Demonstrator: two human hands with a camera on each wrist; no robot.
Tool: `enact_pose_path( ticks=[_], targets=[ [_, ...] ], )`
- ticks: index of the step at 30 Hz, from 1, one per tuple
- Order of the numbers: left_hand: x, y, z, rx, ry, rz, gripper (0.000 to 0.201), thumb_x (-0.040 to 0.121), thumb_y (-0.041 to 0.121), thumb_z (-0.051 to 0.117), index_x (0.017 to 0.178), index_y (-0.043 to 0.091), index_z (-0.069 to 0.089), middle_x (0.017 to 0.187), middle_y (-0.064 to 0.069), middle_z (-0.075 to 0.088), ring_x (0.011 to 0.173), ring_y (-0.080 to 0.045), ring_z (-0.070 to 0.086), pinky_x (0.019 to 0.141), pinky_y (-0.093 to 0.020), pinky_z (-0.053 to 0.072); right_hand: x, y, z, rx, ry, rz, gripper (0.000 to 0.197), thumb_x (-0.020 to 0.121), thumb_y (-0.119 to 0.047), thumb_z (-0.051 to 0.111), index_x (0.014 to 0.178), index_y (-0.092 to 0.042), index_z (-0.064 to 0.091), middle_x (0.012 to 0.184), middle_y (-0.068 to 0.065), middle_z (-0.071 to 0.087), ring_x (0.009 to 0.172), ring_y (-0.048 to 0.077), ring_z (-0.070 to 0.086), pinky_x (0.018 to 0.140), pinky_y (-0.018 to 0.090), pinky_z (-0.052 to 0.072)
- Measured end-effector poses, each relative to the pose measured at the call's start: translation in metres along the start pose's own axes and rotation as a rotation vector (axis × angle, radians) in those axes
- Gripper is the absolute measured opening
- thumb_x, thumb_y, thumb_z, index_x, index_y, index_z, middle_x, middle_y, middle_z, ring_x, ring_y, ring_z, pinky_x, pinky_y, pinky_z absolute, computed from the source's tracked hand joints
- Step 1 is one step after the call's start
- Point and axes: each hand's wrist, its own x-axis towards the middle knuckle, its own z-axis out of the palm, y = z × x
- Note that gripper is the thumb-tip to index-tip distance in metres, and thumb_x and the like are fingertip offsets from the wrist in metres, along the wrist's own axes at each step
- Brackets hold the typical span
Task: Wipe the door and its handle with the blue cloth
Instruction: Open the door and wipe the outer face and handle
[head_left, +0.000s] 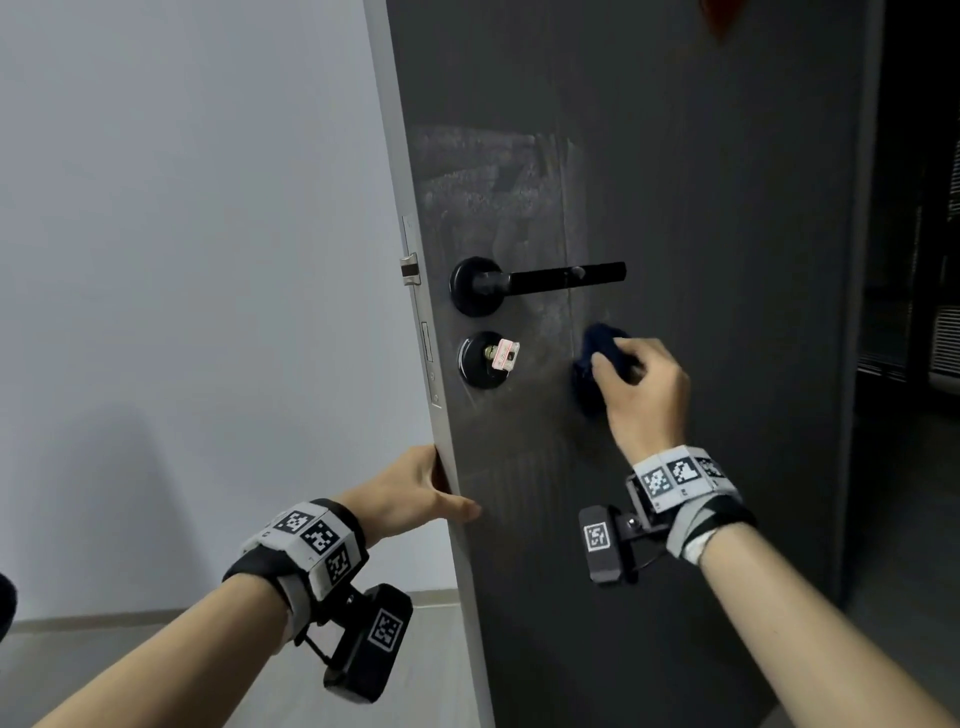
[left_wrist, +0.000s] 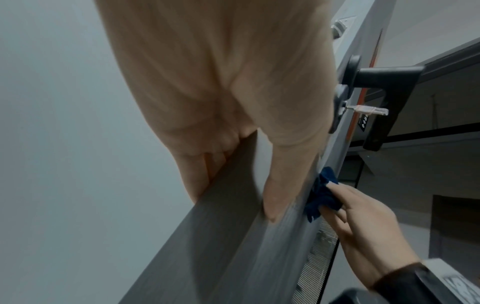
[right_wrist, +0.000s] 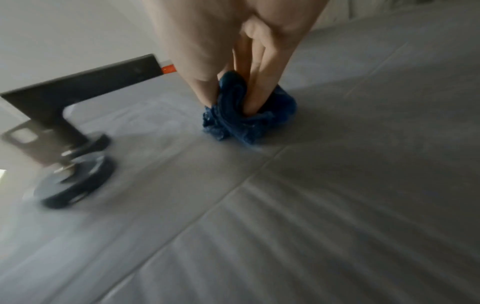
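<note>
A dark grey door (head_left: 701, 218) stands ajar, with smeared streaks above and beside its black lever handle (head_left: 540, 283). My right hand (head_left: 641, 387) grips a bunched blue cloth (head_left: 597, 358) and presses it against the door face, just below the lever's free end. In the right wrist view the fingers (right_wrist: 255, 86) dig into the blue cloth (right_wrist: 246, 115) on the door, with the handle (right_wrist: 64, 98) to the left. My left hand (head_left: 415, 493) holds the door's edge lower down, thumb on the front face, fingers round the back. The left wrist view shows this grip on the door edge (left_wrist: 228, 205).
Below the handle a round black lock (head_left: 483, 361) has a key with a white tag (head_left: 504, 356) in it. A latch plate (head_left: 411, 267) sits on the door edge. A pale wall (head_left: 182, 260) lies left; a dark frame and room lie right.
</note>
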Motion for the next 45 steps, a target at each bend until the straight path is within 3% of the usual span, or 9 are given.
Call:
enact_pose_path(
  ticks=[3,7,11,14,19,27,34,40,45],
  targets=[
    [0.004,-0.003,-0.003,-0.005,0.010,-0.020,0.043,0.082,-0.006,0.073,0.121,0.008,0.063,0.115,-0.008,0.074,0.108,-0.022,0.070,0.092,-0.032,0.057,-0.034,-0.029,0.017,0.044,-0.115,-0.229,0.014,0.083,-0.006,0.076,0.097,-0.005,0.074,0.098,0.002,0.066,0.090,0.012,0.063,0.085,0.021,0.050],
    [0.011,-0.007,-0.009,-0.005,0.063,-0.033,0.045,0.071,0.003,0.077,0.115,0.007,0.065,0.110,-0.011,0.075,0.107,-0.029,0.070,0.089,-0.033,0.058,-0.067,-0.037,0.030,0.042,-0.411,-0.428,0.018,0.080,-0.008,0.076,0.098,-0.009,0.078,0.099,0.002,0.066,0.088,0.017,0.066,0.080,0.027,0.053],
    [0.019,-0.015,-0.015,-0.007,0.113,-0.044,0.052,0.066,0.007,0.079,0.116,0.009,0.065,0.108,-0.008,0.076,0.104,-0.026,0.071,0.078,-0.024,0.056,0.005,0.006,0.020,0.039,-0.244,-0.231,0.020,0.074,-0.003,0.081,0.093,-0.011,0.081,0.092,-0.004,0.070,0.084,0.009,0.066,0.080,0.031,0.055],
    [0.024,-0.017,-0.020,-0.001,0.106,-0.051,0.056,0.064,0.010,0.078,0.119,0.013,0.064,0.109,-0.004,0.076,0.103,-0.020,0.071,0.078,-0.023,0.055,0.069,0.028,0.010,0.012,-0.077,-0.108,0.018,0.075,-0.003,0.079,0.093,-0.007,0.080,0.088,-0.004,0.068,0.083,0.014,0.067,0.076,0.016,0.051],
    [0.030,-0.020,-0.023,-0.032,0.103,-0.062,0.055,0.065,0.007,0.076,0.118,0.013,0.064,0.109,-0.004,0.076,0.098,-0.016,0.071,0.073,-0.020,0.053,0.051,0.022,0.035,0.054,-0.051,-0.163,0.012,0.077,-0.005,0.075,0.089,-0.004,0.077,0.089,0.000,0.067,0.080,0.005,0.061,0.075,0.017,0.048],
    [0.039,-0.028,-0.032,0.048,0.156,-0.113,0.054,0.065,0.010,0.083,0.116,0.011,0.065,0.111,-0.008,0.074,0.108,-0.027,0.069,0.094,-0.044,0.056,-0.036,-0.019,0.075,-0.004,-0.494,-0.640,0.021,0.073,-0.014,0.080,0.094,-0.016,0.078,0.096,-0.001,0.065,0.082,0.016,0.066,0.069,0.032,0.055],
    [0.039,-0.024,-0.035,0.072,0.128,-0.128,0.050,0.069,0.004,0.078,0.117,0.012,0.065,0.111,-0.005,0.075,0.106,-0.021,0.070,0.088,-0.032,0.056,0.047,-0.014,0.075,0.088,-0.120,-0.334,0.020,0.074,-0.006,0.080,0.093,-0.013,0.081,0.088,0.006,0.069,0.079,0.017,0.064,0.078,0.018,0.048],
    [0.034,-0.013,-0.039,0.049,0.062,-0.111,0.055,0.073,0.013,0.077,0.126,0.011,0.060,0.122,-0.007,0.071,0.115,-0.023,0.067,0.100,-0.040,0.054,0.000,-0.016,0.080,0.093,-0.289,-0.408,0.014,0.074,-0.006,0.079,0.087,-0.007,0.075,0.092,0.002,0.067,0.085,0.016,0.065,0.075,0.034,0.054],
    [0.036,-0.006,-0.053,-0.037,0.218,-0.015,0.048,0.083,-0.007,0.073,0.126,0.005,0.059,0.119,-0.011,0.072,0.112,-0.026,0.069,0.097,-0.038,0.056,0.009,-0.029,0.070,0.204,-0.190,-0.378,0.021,0.079,-0.006,0.081,0.100,-0.006,0.079,0.093,0.000,0.071,0.083,0.009,0.067,0.077,0.023,0.055]
  ],
)
